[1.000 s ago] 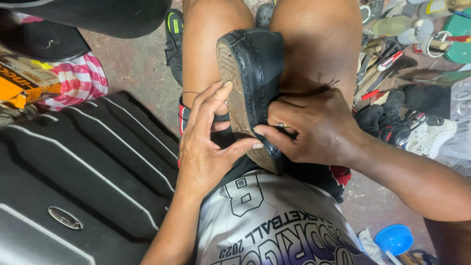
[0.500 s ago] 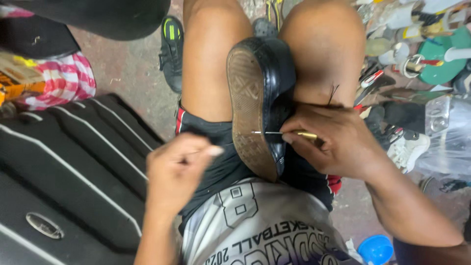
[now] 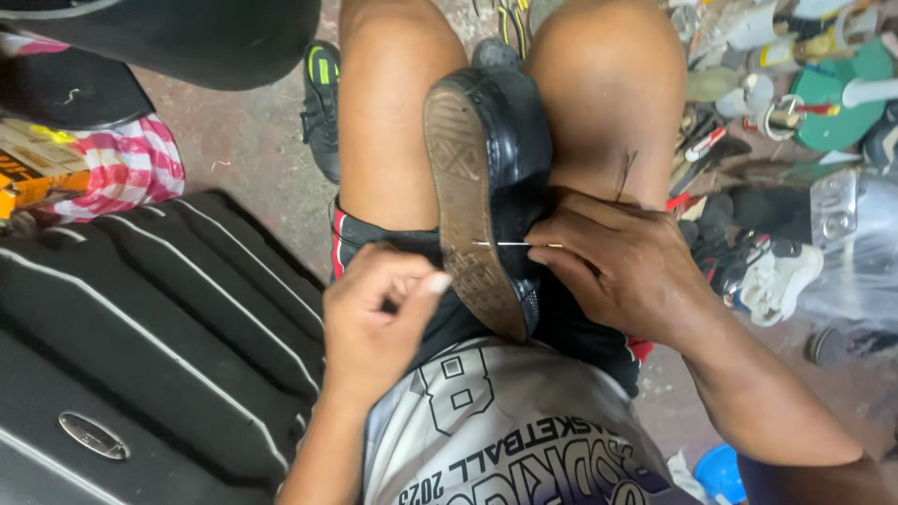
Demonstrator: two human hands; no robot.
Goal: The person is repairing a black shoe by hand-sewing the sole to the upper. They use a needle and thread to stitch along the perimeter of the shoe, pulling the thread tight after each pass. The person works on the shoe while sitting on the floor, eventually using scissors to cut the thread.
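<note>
Mid-stitch, by the look of it: thin metal needle (image 3: 500,244) part-way through the worn brown sole of the black leather shoe (image 3: 486,187) clamped between the knees, centre frame. Right hand (image 3: 622,266) pinching the needle; left hand (image 3: 374,318) loosely closed, perhaps on thread, unclear. Yellow-orange carton (image 3: 33,173) at left edge.

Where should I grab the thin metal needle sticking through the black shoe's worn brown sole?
Pinch the thin metal needle on its bare shaft crossing the worn brown sole, coming from the left. It lies level, its right end hidden in the right hand; the left hand is closed just off that side.
</note>
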